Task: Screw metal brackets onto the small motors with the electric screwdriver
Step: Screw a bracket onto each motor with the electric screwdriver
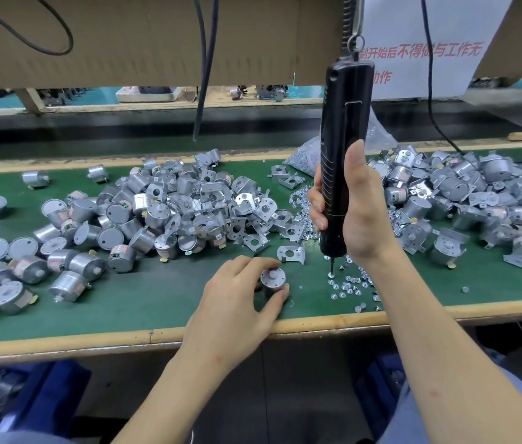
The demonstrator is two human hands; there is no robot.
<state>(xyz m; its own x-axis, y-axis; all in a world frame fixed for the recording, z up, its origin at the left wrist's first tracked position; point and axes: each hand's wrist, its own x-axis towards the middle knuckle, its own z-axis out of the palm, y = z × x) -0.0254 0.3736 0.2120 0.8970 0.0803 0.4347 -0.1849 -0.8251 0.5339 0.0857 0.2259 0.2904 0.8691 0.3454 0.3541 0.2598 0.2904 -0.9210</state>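
Head view looked down on a small motor (273,279) that stood shaft-up on the green mat (157,293), near the bench's wooden front edge (317,322). The left hand (237,294) held it there, thumb and fingers curled round its silver body. Just beyond the motor a single bracket (291,253) lay on the mat, apart from the hand. To the right, the right hand (356,206) was wrapped tight round the lower body of the black electric screwdriver (346,123), which stood upright and hung by a ring from a coiled cord above. Its bit (331,268) pointed down onto one of the loose screws (349,285) scattered over the mat between the two forearms. Behind the left hand rose a big heap of motors and brackets (186,200), mixed together, and more loose motors (13,277) spread toward the left edge. The screwdriver and the right hand hid part of a clear bag of screws (304,155) and part of a second heap (465,200) on the right, where several motors carried brackets. A black cable (203,75) dangled in front of the cardboard panel (157,36) at the back, beside a paper sign (429,49) with red characters. Below the bench a blue bin (45,395) was in view, its contents blurred.
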